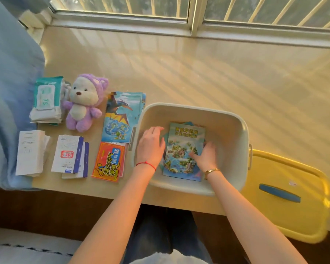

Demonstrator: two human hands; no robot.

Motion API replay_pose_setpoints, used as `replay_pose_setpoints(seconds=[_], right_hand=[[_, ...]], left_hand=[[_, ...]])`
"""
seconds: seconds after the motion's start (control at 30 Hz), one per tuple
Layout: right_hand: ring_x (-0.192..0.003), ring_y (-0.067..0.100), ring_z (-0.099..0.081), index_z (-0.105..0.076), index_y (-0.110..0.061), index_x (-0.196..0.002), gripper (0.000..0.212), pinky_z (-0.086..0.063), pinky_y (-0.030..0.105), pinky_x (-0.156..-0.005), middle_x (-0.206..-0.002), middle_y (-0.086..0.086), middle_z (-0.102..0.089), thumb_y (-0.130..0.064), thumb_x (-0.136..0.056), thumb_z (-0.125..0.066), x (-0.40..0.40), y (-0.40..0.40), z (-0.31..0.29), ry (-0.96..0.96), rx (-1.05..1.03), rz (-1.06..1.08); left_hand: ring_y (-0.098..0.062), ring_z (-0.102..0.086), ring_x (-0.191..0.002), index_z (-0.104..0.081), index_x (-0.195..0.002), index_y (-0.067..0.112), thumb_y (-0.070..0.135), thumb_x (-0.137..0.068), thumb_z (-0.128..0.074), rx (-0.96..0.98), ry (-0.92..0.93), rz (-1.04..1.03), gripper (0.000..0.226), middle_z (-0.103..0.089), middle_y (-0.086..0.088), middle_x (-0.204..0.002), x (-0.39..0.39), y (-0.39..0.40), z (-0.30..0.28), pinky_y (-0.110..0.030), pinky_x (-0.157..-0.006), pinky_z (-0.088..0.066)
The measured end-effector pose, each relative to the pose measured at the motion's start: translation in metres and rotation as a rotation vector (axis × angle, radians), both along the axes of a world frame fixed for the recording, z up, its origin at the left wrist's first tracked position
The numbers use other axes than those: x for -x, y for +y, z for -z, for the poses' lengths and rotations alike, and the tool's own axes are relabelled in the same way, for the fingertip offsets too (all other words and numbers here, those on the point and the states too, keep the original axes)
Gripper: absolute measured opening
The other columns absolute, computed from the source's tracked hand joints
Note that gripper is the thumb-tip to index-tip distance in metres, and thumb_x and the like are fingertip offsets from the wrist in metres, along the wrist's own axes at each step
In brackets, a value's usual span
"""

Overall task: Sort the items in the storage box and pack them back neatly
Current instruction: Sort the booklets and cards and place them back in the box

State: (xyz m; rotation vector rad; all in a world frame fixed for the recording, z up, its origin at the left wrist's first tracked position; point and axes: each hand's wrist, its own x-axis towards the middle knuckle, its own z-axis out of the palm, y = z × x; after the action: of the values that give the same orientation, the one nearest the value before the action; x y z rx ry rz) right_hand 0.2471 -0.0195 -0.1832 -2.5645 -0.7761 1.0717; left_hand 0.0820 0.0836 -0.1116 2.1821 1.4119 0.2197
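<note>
The stack of booklets (184, 151) lying in the storage box (191, 111) is only partly showing: the top cover, a blue map-like picture with yellow characters, is plain, but the ones beneath are peeking out merely as thin edges at the upper right and lower left. The left hand (151, 146) is resting at the stack's left edge, palm down with fingers loosely bent, and whether its fingertips are hooking under the booklets I cannot tell. The right hand (205, 157) is lying flat on the cover's right side with fingers spread (the fingertips are blurring into the print). The box is sitting on the pale window ledge (179, 63), its near rim hanging over the edge.

Its yellow lid (286, 195) is lying just to the right, blurred and partly off the ledge. To the left of the box, more dinosaur booklets (120, 117) are lying fanned, only the top one readable. Below them an orange-red packet (109, 161) is covering others. Further left are white boxes with dark spines (71, 157), a white paper-wrapped pack (30, 152), a wet-wipes pack (46, 100) and a purple plush bear (84, 103). A blue curtain (10, 92) is hiding the ledge's left end.
</note>
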Motion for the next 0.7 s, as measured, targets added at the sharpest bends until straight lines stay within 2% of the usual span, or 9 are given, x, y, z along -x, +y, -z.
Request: replay_pose_setpoints(seconds=[0.17,0.3,0.4,0.53,0.7], right_hand=[[-0.114,0.032,-0.045,-0.042,0.002,-0.12,0.077,-0.04,0.037,-0.097,-0.122,0.017,-0.047,-0.042,-0.068,-0.081,0.004,0.002,0.003,-0.134,0.05,-0.012],[-0.111,0.031,-0.047,-0.045,0.003,-0.116,0.075,-0.041,0.036,-0.096,-0.118,0.017,-0.049,-0.042,-0.068,-0.081,0.001,0.003,0.005,-0.145,0.061,0.004],[-0.11,0.032,-0.052,-0.049,0.001,-0.115,0.057,-0.045,0.039,-0.092,-0.115,0.016,-0.055,-0.03,-0.075,-0.078,-0.003,0.001,0.006,-0.087,0.048,0.049],[-0.101,0.035,-0.062,-0.048,-0.004,-0.115,0.037,-0.053,0.039,-0.08,-0.112,0.016,-0.063,-0.012,-0.084,-0.068,-0.012,-0.006,0.0,0.023,0.004,0.203],[-0.104,0.035,-0.06,-0.052,-0.009,-0.114,0.029,-0.052,0.041,-0.086,-0.114,0.014,-0.062,-0.009,-0.086,-0.061,-0.022,-0.018,-0.009,-0.05,-0.028,0.212]], left_hand=[[-0.025,-0.055,-0.107,-0.052,-0.126,0.01,0.015,-0.09,-0.055,0.202,0.125,-0.025,0.037,-0.056,-0.009,-0.119,-0.011,0.002,0.028,-0.034,-0.083,-0.047],[-0.029,-0.054,-0.112,-0.047,-0.133,0.011,0.015,-0.09,-0.056,0.281,0.17,-0.007,0.044,-0.054,-0.011,-0.125,-0.013,0.002,0.046,-0.04,-0.089,-0.048],[-0.032,-0.052,-0.112,-0.046,-0.132,0.01,0.015,-0.089,-0.056,0.282,0.207,0.002,0.044,-0.053,-0.013,-0.125,-0.014,0.002,0.057,-0.042,-0.091,-0.046],[-0.032,-0.049,-0.111,-0.047,-0.13,0.011,0.016,-0.086,-0.06,0.237,0.29,-0.002,0.046,-0.051,-0.013,-0.122,-0.016,0.003,0.064,-0.042,-0.092,-0.044],[-0.031,-0.05,-0.11,-0.053,-0.122,0.015,0.025,-0.083,-0.066,0.227,0.338,-0.013,0.042,-0.056,-0.011,-0.117,-0.02,0.002,0.065,-0.041,-0.091,-0.043]])
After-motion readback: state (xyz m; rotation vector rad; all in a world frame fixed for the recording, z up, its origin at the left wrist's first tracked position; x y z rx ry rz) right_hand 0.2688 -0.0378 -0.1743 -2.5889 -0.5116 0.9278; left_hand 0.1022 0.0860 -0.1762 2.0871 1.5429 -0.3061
